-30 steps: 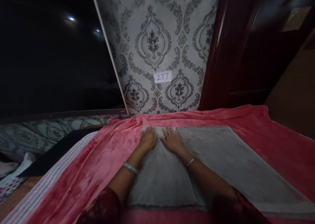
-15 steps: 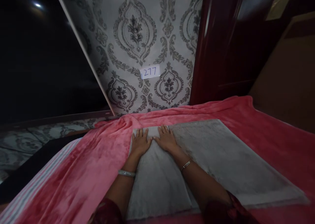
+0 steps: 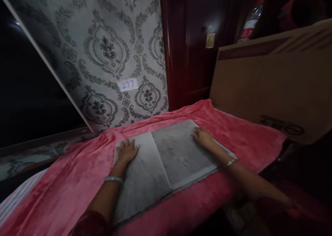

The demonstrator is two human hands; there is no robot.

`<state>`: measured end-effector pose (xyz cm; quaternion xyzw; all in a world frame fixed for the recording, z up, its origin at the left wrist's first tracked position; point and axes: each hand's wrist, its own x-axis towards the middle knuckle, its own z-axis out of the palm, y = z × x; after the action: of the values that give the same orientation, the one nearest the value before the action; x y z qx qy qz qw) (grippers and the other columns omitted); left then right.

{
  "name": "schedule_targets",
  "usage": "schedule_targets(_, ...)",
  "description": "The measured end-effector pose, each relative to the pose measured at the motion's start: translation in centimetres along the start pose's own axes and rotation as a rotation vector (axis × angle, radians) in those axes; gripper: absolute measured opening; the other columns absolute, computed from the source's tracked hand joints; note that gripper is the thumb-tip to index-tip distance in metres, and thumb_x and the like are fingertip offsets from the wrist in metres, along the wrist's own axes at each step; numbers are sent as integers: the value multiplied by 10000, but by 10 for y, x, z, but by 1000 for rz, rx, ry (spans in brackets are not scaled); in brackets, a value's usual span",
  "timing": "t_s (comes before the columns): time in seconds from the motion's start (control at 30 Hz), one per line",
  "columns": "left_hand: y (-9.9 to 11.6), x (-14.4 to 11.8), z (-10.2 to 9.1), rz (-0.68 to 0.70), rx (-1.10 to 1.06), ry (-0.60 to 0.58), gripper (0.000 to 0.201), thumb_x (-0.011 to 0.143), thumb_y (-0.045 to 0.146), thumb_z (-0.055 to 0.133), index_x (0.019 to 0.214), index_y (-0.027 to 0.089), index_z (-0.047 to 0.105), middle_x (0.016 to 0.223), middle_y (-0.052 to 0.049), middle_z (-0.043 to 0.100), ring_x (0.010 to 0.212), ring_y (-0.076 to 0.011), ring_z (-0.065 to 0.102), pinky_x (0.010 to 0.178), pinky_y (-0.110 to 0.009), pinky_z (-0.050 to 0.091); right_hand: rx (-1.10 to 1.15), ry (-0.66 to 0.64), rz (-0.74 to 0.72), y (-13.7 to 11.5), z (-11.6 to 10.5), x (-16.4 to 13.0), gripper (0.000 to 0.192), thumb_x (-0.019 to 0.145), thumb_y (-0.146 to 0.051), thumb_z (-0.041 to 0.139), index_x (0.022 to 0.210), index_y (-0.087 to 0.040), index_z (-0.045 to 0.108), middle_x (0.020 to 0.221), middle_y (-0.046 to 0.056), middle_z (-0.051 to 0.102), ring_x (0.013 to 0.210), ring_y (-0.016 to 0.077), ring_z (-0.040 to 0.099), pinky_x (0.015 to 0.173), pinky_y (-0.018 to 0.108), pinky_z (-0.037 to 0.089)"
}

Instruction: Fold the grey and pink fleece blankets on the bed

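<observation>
— Head view gives us a flat grey rectangular cloth [image 3: 178, 153] spread on a pink plush blanket [image 3: 70, 184] over the bed; we judge it partly folded, since a crease runs from far to near and the left part lies lighter and seems doubled over the right; does that match what we see?

— We think so; the left hand [image 3: 127, 151] lies flat on the left part near its far edge, fingers spread and gripping nothing; the right hand [image 3: 204, 138] rests on the far right edge of the cloth, fingers loosely together and pressed down, pinching nothing as far as we can tell; smoothing looks under way, and any further folding is not yet done.

— What can't we make out?

— Light is dim; the near edge of the cloth blurs into the blanket; we cannot tell how many layers lie under the left hand; a small mark at the cloth's middle is unreadable; the brown cardboard box [image 3: 269, 84] at far right is cut by the frame and its print is illegible; the white paper label [image 3: 128, 85] on the grey patterned wall [image 3: 103, 53] reads 277; the dark red wooden door [image 3: 186, 46] fades into shadow.
</observation>
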<state>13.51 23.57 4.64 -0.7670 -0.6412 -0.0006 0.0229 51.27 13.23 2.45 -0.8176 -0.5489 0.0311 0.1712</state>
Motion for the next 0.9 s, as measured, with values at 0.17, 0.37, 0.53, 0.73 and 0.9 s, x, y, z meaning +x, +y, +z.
schedule_targets(0.17,73,-35,5,313,9,34,587,985,416,396,1516,168,428,1641,-161,286,1530,-322,230,1207,-611,201,28,-55,193,77,-25,-9,415,983,-314,466,1266,-71,649,1219,235,671,1114,302,642,911,383,488)
schedule_targets(0.37,99,-55,31,352,-44,138,572,987,378,402,1502,132,433,1600,-190,364,1511,-319,281,1200,-622,219,147,-198,133,94,-23,-5,268,903,-282,602,1060,-111,737,1098,153,730,973,241,691,805,291,507)
schedule_targets(0.53,92,-59,31,366,-96,169,528,978,369,451,1465,168,473,1576,-177,409,1492,-323,312,1194,-621,228,263,-277,114,97,-27,-7,293,830,-248,656,1080,-110,718,1141,169,718,1018,264,684,840,318,536)
schedule_targets(0.73,90,-64,34,367,-652,168,408,870,247,612,1267,165,655,1474,-153,533,1466,-300,351,1247,-517,166,798,-515,184,63,-54,-27,344,940,-271,451,1173,-119,653,1004,173,740,838,239,718,713,325,582)
schedule_targets(0.9,76,-43,25,183,-1171,107,311,897,313,553,1135,186,707,1293,-123,674,1302,-255,550,1183,-459,350,1026,-480,-21,-39,-85,-27,434,848,-206,509,1259,-88,583,908,125,733,663,187,653,623,272,530)
